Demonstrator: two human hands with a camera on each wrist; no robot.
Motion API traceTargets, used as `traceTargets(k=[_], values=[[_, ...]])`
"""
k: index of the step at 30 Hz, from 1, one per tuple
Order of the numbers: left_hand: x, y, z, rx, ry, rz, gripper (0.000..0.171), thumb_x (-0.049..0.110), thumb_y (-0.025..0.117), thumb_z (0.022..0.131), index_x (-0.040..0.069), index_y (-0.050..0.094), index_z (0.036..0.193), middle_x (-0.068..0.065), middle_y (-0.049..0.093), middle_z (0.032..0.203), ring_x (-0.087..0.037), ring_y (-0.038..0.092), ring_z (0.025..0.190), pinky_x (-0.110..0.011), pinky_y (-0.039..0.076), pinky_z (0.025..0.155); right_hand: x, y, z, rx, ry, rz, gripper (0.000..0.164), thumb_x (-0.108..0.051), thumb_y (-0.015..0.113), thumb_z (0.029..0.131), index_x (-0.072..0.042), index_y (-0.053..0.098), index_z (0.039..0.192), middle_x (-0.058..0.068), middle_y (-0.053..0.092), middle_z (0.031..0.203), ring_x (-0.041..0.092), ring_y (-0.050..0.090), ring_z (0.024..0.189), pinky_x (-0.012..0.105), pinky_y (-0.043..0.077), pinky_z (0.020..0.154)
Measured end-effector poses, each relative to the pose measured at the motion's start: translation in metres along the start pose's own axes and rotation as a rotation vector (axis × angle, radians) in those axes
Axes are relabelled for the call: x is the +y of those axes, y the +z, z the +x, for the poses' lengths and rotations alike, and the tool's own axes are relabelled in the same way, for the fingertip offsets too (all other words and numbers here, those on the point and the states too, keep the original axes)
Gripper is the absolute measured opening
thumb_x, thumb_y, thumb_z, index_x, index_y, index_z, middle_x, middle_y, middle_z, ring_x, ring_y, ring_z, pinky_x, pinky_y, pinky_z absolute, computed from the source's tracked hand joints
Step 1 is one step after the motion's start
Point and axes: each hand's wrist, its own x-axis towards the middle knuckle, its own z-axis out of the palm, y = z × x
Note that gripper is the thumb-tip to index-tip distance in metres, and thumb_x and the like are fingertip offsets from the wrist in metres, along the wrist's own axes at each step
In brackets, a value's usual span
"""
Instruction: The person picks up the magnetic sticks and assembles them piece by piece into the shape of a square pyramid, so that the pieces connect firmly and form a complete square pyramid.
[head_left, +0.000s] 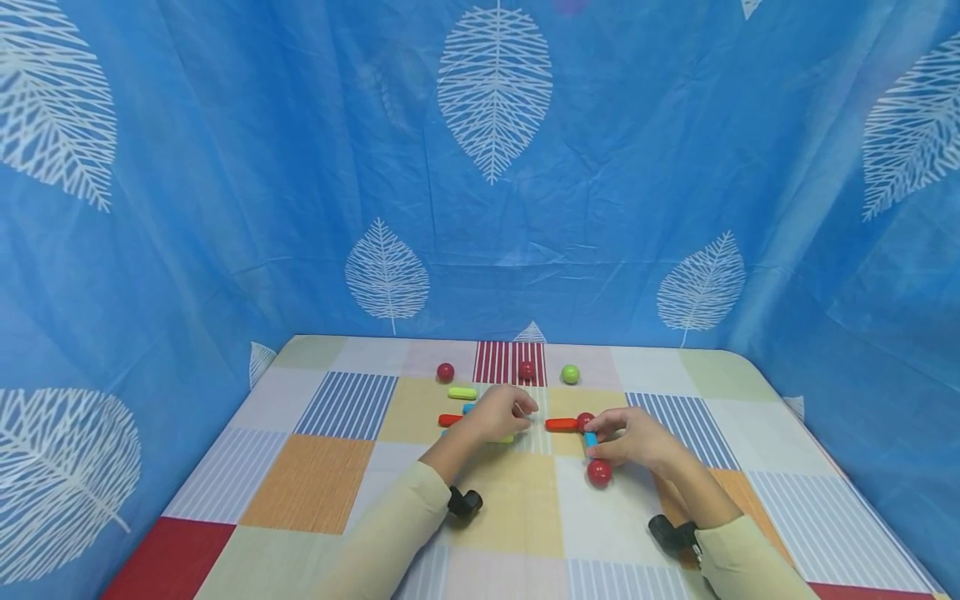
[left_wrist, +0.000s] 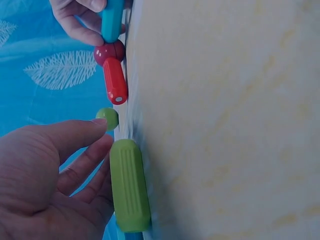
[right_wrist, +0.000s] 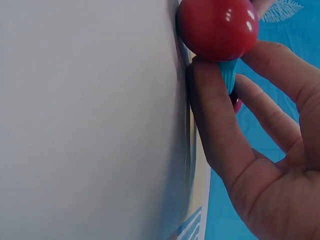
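Note:
My right hand point(head_left: 633, 437) pinches a blue rod point(head_left: 591, 442) between thumb and fingers, low over the table. One end of the blue rod meets a red ball point(head_left: 585, 422), which a red rod point(head_left: 561, 425) also touches. At the rod's near end is another red ball point(head_left: 599, 472), large in the right wrist view point(right_wrist: 217, 27). My left hand point(head_left: 498, 414) has loosely bent fingers and holds nothing. A yellow-green rod point(left_wrist: 130, 185) lies beside its fingers, partly covered in the head view.
Left of the left hand lie a red rod point(head_left: 450, 420), a light green rod point(head_left: 462, 392) and partly hidden blue rods point(head_left: 468, 409). Toward the back are red balls point(head_left: 446, 372) point(head_left: 527, 369) and a green ball point(head_left: 571, 374). A blue leaf-print curtain point(head_left: 600, 167) surrounds the patchwork-covered table point(head_left: 307, 483).

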Motion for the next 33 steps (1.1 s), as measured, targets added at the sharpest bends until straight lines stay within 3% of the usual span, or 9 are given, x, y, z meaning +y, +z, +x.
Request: traceTargets(k=[7,16,21,28,33], values=[[-0.003,-0.001,0.004,0.018,0.005,-0.011,0.024,0.008,0.073,0.093,0.011,0.076,0.117,0.0,0.074,0.106,-0.011,0.066,0.094,-0.026,0.058,0.084,0.001,0.0,0.0,0.004,-0.002,0.009,0.041,-0.008,0.089,0.077,-0.004,0.073,0.115,0.014,0.066,0.106,0.023,0.062,0.088,0.037,0.064,0.073],[-0.007,-0.007,0.023,0.145,0.019,-0.042,0.02,0.008,0.071,0.096,0.006,0.075,0.115,-0.004,0.073,0.104,-0.015,0.065,0.095,-0.031,0.057,0.088,-0.001,-0.001,0.0,-0.03,-0.032,0.076,0.059,-0.007,0.087,0.079,-0.005,0.062,0.133,0.017,0.065,0.104,0.022,0.066,0.081,0.039,0.064,0.072],[-0.009,-0.01,0.035,0.207,-0.037,-0.08,0.021,0.011,0.07,0.097,0.009,0.074,0.117,-0.001,0.071,0.105,-0.013,0.063,0.095,-0.027,0.056,0.084,0.0,-0.002,0.0,-0.022,-0.017,0.061,0.066,-0.009,0.087,0.079,-0.008,0.059,0.139,0.016,0.066,0.105,0.023,0.066,0.083,0.038,0.064,0.073],[-0.011,-0.016,0.05,0.255,-0.077,-0.058,0.029,0.011,0.07,0.097,0.009,0.07,0.126,-0.009,0.068,0.122,-0.022,0.062,0.106,-0.036,0.056,0.091,0.0,-0.001,0.0,-0.003,0.013,0.037,0.07,-0.01,0.089,0.078,-0.009,0.059,0.141,0.014,0.067,0.103,0.023,0.066,0.086,0.037,0.063,0.074],[-0.011,-0.014,0.059,0.229,-0.11,-0.063,0.039,0.013,0.07,0.097,0.009,0.065,0.136,-0.01,0.064,0.136,-0.024,0.062,0.116,-0.04,0.055,0.101,0.001,-0.002,0.001,-0.007,-0.004,0.058,0.069,-0.008,0.088,0.079,-0.006,0.057,0.141,0.015,0.067,0.101,0.022,0.067,0.084,0.038,0.064,0.074]])
